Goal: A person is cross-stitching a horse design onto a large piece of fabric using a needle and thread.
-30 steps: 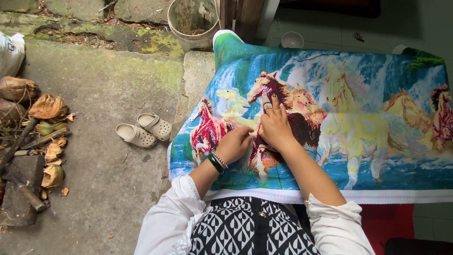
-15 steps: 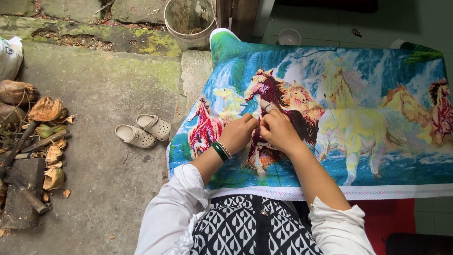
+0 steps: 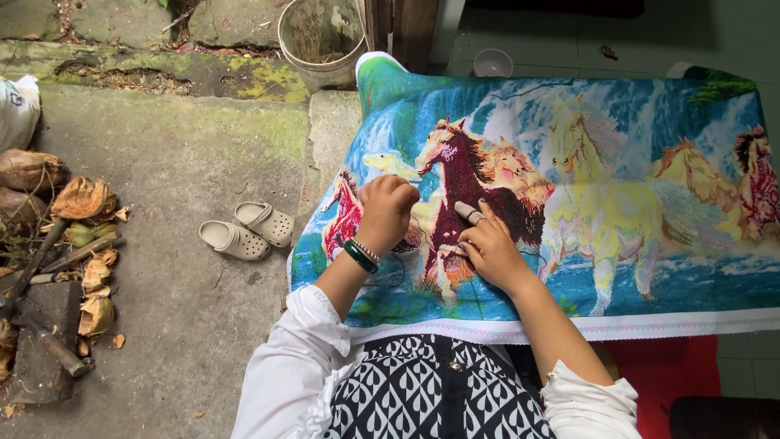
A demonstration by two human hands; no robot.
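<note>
A large embroidered cloth (image 3: 617,203), stitched with running horses against blue water, is spread over the person's lap and reaches well beyond both hands. The left hand (image 3: 387,213) is curled into a loose fist on the cloth, its fingers (image 3: 398,189) drawn in over the red horse; whether anything is pinched inside them cannot be told. A green bangle (image 3: 358,256) is worn at that wrist. The right hand (image 3: 487,248) is laid flat just beside it, fingers (image 3: 470,213) stretched out and pressed on the dark brown horse, nothing gripped. A thin dark thread (image 3: 390,280) is seen trailing on the cloth below the left fingers. Well to the left of the left fingers, a pair of pale clogs (image 3: 248,230) is set on the concrete ground. Beyond both hands, past the cloth's far edge, a worn bucket (image 3: 317,36) is placed.
</note>
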